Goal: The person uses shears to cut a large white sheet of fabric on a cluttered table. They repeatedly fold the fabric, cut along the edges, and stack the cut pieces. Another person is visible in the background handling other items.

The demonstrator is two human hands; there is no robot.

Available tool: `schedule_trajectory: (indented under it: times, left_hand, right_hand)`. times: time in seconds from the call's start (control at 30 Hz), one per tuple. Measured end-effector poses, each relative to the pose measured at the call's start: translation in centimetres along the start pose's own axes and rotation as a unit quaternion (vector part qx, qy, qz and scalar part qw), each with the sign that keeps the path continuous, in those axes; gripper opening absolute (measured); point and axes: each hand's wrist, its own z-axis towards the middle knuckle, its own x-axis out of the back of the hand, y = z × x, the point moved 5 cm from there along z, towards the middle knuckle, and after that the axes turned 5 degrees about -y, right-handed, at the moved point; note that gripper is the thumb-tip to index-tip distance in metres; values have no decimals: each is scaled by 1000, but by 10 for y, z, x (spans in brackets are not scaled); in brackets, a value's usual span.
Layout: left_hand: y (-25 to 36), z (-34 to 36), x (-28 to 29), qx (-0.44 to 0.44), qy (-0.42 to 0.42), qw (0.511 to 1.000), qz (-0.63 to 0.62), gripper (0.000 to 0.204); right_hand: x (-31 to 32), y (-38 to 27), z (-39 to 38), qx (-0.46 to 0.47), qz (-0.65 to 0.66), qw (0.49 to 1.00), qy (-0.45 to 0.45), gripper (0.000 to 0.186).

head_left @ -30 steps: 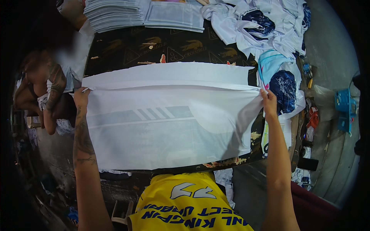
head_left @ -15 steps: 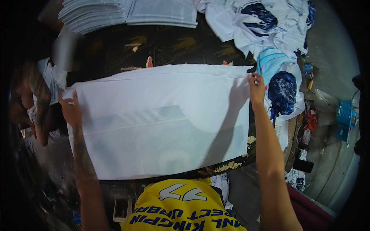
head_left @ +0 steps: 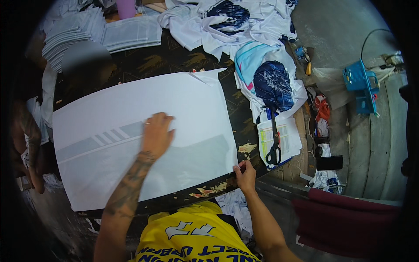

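A large white fabric panel (head_left: 192, 113) lies on the dark table, with a grey striped print showing faintly through it. Its far right corner is slightly folded over. My left hand (head_left: 157, 135) rests flat on the middle of the panel, fingers stretched out and a little blurred. At the near right corner my right hand (head_left: 245, 175) pinches the panel's edge between thumb and fingers.
White folded stacks (head_left: 72, 37) stand at the far left of the dark table (head_left: 174, 48). Heaped white and navy garments (head_left: 273, 87) cover the far right. Black scissors (head_left: 274, 150) lie on printed paper to the right. A blue plastic basket (head_left: 361, 85) is farther right. Another person's arm (head_left: 30, 139) is at left.
Both hands have left the panel's far corners. My left hand has moved right onto its middle; my right hand has come down to the near right corner. The view has shifted right.
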Motion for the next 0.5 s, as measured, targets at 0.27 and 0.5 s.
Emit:
schedule_trajectory:
  times: [0.27, 0.5]
  left_hand:
    - [77, 63, -18, 47, 84, 991, 91, 70]
    - [-1, -114, 17, 226, 207, 951, 40, 70]
  right_hand:
    - [23, 35, 22, 56, -31, 997, -49, 31]
    - [68, 39, 25, 42, -72, 997, 1, 26]
